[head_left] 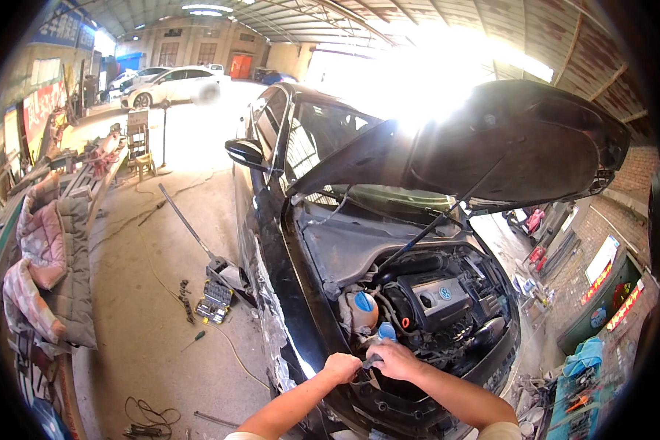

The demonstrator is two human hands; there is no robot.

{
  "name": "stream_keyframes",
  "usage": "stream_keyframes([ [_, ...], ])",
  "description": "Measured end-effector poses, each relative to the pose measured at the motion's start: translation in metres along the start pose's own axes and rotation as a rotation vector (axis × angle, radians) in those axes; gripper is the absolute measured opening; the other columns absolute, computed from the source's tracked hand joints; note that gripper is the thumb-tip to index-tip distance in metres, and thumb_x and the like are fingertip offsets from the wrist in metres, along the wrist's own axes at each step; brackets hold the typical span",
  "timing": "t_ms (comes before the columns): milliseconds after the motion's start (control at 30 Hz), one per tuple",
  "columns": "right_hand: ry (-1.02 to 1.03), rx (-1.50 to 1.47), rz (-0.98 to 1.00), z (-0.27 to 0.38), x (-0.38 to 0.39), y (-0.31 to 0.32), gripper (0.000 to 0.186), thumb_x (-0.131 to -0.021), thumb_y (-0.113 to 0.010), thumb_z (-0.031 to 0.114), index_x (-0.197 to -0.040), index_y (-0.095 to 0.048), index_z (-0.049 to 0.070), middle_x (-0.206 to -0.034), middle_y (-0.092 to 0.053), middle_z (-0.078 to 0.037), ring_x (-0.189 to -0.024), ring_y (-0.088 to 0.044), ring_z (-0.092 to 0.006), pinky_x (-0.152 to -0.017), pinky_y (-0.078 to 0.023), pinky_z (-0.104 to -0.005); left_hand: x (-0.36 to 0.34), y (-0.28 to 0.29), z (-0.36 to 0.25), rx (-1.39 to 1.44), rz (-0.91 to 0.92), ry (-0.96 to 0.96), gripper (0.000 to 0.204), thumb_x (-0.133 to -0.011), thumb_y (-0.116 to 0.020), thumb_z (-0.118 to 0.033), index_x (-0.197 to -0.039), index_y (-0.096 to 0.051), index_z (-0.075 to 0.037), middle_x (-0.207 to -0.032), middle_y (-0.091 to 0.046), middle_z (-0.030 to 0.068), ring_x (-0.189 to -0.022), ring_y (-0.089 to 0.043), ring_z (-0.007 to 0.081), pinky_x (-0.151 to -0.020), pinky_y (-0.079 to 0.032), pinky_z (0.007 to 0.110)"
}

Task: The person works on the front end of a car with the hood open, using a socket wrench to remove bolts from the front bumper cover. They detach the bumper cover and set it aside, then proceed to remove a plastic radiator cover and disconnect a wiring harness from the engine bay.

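Note:
At the near corner of the open engine bay of a black car point(286, 293), my left hand point(343, 367) is closed around something I cannot make out. Just right of it, my right hand point(393, 361) is closed on a small dark piece, too hidden to name, with its fingers bent over it. The blue cap of a reservoir point(387, 331) is just behind my right hand. A pale coolant tank with a blue lid point(363, 312) sits farther back, beside the engine cover point(436, 297). The raised hood point(521, 154) rests on a strut above.
A socket set point(214, 302), a floor jack point(227, 275) and a screwdriver point(193, 339) lie left of the car among cords. A padded quilt point(73, 271) drapes a rack at left. A tool cart point(572, 389) stands at lower right. Parked cars point(169, 89) are at the back.

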State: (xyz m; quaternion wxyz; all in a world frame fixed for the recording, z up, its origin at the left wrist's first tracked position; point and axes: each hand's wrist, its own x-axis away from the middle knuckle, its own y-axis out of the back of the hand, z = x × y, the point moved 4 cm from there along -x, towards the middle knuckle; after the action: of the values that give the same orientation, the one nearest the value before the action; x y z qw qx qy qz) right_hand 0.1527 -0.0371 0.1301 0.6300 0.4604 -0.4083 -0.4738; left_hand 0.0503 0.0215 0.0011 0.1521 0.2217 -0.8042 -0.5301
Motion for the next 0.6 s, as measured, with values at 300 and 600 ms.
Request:
stream_keyframes([
  [300, -0.025, 0.024, 0.029, 0.009, -0.001, 0.004, 0.018, -0.089, -0.066, 0.024, -0.104, -0.066, 0.015, -0.1, -0.064, -0.017, -0.096, -0.064, -0.0388, -0.084, -0.052, -0.0472, 0.012, 0.015, -0.007, 0.043, 0.0, 0.044, 0.018, -0.078, -0.072, -0.029, -0.086, -0.073, -0.013, -0.087, -0.073, 0.0105, -0.085, -0.072, 0.0314, -0.074, -0.058, 0.044],
  [600, -0.252, 0.065, 0.142, 0.001, -0.012, -0.002, 0.035, -0.09, -0.065, 0.04, -0.101, -0.065, 0.007, -0.105, -0.069, -0.02, -0.096, -0.066, -0.0395, -0.082, -0.052, -0.0503, 0.004, 0.002, 0.0, 0.023, 0.0, 0.027, 0.032, -0.085, -0.069, -0.04, -0.092, -0.069, -0.009, -0.088, -0.073, 0.014, -0.084, -0.07, 0.0348, -0.072, -0.056, 0.046],
])
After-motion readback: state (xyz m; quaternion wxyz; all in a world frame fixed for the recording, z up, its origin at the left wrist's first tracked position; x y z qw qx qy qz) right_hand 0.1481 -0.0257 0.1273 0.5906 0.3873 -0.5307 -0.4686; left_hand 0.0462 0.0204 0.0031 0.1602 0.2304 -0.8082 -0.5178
